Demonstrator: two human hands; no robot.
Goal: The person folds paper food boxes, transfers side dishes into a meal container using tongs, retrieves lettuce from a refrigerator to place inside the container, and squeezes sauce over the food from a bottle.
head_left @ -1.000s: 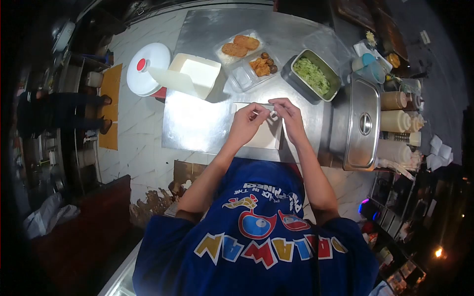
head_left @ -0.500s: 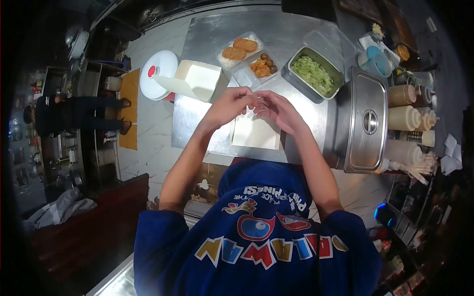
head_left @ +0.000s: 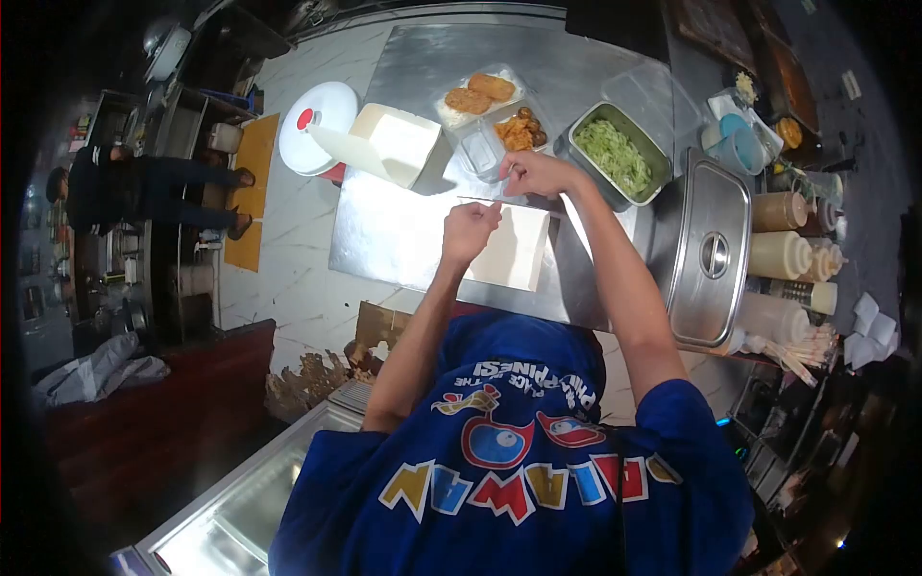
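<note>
A pale paper box lies on the steel table close in front of me. My left hand is closed, with its fingertips pinched at the far left corner of this box. Farther out, my right hand curls over the box's far edge, thumb and fingers drawn together; what either hand holds is too small to make out. Just beyond my right fingertips stands a small clear plastic container. Beside it is a clear container of orange-brown food and round brown pieces. Behind sits rice with two browned patties.
An open white box and a round white lid with a red knob stand left. To the right are a metal pan of shredded greens, a lidded steel pan and several squeeze bottles. Another person stands far left.
My hands were together above the box and have parted. The left came down and nearer me; the right stays farther out, by the small clear container. The view has shifted slightly.
</note>
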